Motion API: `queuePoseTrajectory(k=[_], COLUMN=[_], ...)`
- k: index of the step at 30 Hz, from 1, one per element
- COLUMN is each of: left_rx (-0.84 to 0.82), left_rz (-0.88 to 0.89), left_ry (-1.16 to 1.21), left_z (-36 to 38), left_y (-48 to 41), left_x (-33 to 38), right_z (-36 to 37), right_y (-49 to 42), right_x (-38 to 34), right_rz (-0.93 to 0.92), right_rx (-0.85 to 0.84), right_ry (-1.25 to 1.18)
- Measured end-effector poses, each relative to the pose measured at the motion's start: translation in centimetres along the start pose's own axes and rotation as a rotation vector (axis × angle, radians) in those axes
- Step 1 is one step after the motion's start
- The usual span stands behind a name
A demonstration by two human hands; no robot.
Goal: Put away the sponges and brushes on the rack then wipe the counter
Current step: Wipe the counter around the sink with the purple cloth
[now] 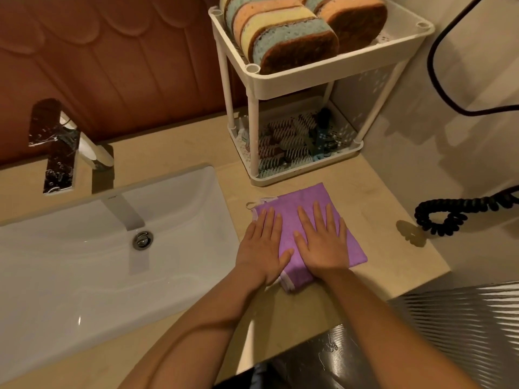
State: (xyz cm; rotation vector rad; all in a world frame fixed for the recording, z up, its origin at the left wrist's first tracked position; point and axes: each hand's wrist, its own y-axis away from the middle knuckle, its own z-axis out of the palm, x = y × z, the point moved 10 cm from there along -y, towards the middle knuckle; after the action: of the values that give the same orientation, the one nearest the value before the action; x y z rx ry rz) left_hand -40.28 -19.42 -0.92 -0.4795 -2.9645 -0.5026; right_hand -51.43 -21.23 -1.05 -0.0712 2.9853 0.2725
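A folded purple cloth [306,204] lies flat on the beige counter [393,197] in front of a white two-tier rack [283,82]. My left hand [262,248] rests palm down on the cloth's left edge, fingers spread. Beside it, my right hand [323,242] presses flat on the cloth's middle. Several sponges [289,32] in blue, orange and yellow stand on edge in the rack's top tray. Several brushes [292,136] lie in the bottom tray.
A white sink [84,265] with a chrome tap [59,144] fills the left side. A coiled black cord [449,214] lies on the counter at the right, near a white wall. The counter's front edge runs close to my forearms.
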Motion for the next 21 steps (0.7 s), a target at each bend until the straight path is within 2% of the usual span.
queuePoseTrajectory(k=[17, 21], left_rx=[-0.043, -0.054], left_rz=[0.006, 0.092], left_ry=[0.069, 0.188], left_z=[2.8, 1.4], left_y=[4.7, 6.2], left_x=[2.1, 1.1], right_z=[1.0, -0.2], right_y=[5.6, 6.3], right_x=[0.9, -1.0], right_rz=[0.022, -0.023], right_rx=[-0.034, -0.044], right_ry=[0.01, 0.07])
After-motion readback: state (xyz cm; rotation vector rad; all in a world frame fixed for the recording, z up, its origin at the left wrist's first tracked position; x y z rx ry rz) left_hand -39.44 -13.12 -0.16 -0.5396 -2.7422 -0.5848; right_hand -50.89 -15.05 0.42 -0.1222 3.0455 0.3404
